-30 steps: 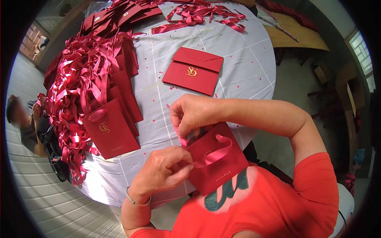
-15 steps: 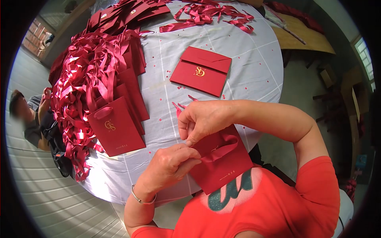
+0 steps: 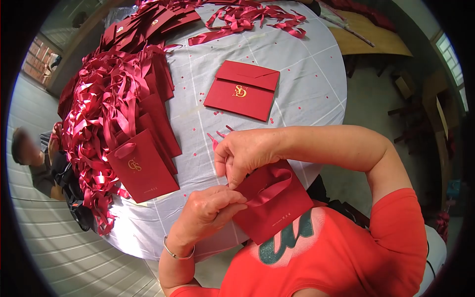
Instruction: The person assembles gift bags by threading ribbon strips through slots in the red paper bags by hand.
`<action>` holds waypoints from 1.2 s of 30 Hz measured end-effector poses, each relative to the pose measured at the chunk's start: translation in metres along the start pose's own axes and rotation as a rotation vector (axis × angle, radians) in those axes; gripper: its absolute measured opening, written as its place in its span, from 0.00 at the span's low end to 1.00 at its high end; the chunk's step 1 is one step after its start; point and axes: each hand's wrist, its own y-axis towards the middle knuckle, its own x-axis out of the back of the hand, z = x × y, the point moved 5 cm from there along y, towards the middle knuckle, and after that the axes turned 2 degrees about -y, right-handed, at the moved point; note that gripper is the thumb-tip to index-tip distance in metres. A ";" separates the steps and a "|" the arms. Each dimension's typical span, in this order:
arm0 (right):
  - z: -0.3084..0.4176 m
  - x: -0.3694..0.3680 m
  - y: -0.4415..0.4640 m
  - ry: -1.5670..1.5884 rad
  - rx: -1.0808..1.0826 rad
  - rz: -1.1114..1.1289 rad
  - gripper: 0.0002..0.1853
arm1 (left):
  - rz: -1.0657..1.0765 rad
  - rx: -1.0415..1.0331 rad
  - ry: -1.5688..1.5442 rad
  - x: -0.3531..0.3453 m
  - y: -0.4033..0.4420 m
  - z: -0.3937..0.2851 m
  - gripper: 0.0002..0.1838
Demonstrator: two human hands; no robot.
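A red paper bag [image 3: 277,210] with a ribbon handle [image 3: 272,190] rests against my body at the table's near edge. My left hand [image 3: 210,210], a bracelet on its wrist, is closed at the bag's upper left edge, fingertips pinched together. Just above it my right hand [image 3: 247,153] is also closed, its fingertips meeting those of my left hand. Pink ribbon ends [image 3: 213,141] stick out beyond the right hand's knuckles. What exactly the fingertips pinch is hidden. Farther off, a flat folded red bag [image 3: 242,90] with a gold logo lies on the white cloth [image 3: 198,148].
Many red bags with tangled ribbon handles [image 3: 101,114] are lined up on the left. More flat bags [image 3: 148,24] and loose ribbons [image 3: 252,17] lie at the far side. Another person [image 3: 32,148] is at the left, beyond the bags. A wooden table [image 3: 368,39] stands at the upper right.
My hands have come together, fingertips meeting at the bag's upper edge, where they were apart a second ago. The ribbon ends now show more beyond my right hand.
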 end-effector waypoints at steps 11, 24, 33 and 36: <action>0.010 0.029 0.003 -0.007 0.234 -0.390 0.12 | 0.012 0.102 -0.017 -0.003 -0.001 0.004 0.07; 0.027 0.067 -0.010 -0.488 0.586 -0.857 0.08 | 0.005 0.185 0.024 -0.002 -0.004 0.006 0.11; -0.023 0.039 -0.086 -0.457 0.205 -0.765 0.14 | -0.139 0.124 0.077 -0.002 -0.005 0.016 0.14; -0.036 0.034 -0.088 -0.216 0.156 -0.687 0.19 | -0.215 0.072 0.164 0.002 -0.002 0.015 0.17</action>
